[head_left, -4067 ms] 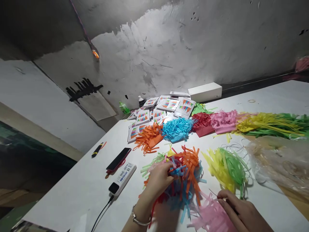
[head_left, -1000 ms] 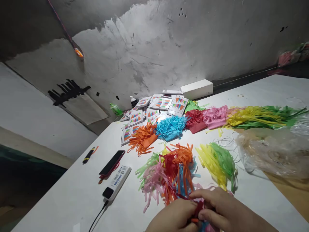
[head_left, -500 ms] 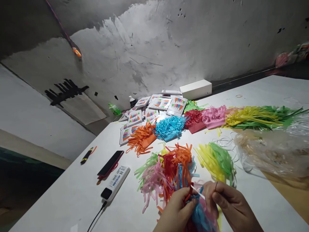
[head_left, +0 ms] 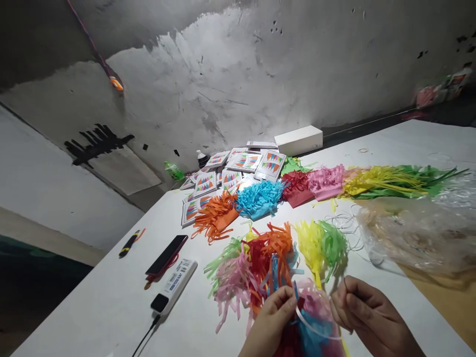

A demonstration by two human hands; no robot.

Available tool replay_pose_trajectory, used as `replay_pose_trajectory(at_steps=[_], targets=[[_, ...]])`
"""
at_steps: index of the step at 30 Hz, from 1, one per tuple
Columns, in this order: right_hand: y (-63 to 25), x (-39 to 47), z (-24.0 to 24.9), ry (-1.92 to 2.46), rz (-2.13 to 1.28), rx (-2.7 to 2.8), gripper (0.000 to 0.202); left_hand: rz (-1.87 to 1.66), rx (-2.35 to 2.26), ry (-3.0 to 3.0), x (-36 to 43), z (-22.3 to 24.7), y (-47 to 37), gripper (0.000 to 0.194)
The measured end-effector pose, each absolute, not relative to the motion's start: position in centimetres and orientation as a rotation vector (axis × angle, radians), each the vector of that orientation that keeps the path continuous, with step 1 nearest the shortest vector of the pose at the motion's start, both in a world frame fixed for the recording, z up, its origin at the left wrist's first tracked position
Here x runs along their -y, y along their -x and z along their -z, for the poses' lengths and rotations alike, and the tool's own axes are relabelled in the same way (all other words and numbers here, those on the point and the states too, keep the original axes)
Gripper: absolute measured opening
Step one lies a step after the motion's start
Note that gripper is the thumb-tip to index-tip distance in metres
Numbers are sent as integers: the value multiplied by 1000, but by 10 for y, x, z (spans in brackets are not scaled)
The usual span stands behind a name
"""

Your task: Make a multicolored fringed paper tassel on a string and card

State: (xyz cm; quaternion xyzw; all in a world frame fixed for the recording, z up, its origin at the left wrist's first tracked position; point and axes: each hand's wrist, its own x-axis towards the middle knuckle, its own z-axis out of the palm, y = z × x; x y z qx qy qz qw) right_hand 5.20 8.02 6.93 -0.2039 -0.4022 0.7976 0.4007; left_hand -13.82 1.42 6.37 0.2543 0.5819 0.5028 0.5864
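The left hand pinches the white cord, seemingly to steady it where it curves over the blue tassel between the hands, while the right hand pinches a thin piece too small to identify.

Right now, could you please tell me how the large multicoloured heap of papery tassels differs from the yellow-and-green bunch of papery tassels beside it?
Colour: the large multicoloured heap mixes red, orange, pink, blue and green, while the yellow-and-green bunch shows just its two colours. Size: the heap spreads wider than the bunch. Place: the heap lies picture-left of the bunch. Both are thin strips on the white table.
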Motion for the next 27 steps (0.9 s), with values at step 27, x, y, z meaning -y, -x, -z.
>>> replay_pose_trajectory(at_steps=[27], targets=[[-48, -82, -33, 865, -1240, 2319, 29, -888, -2295, -1695, -37, -155, 195, 20]])
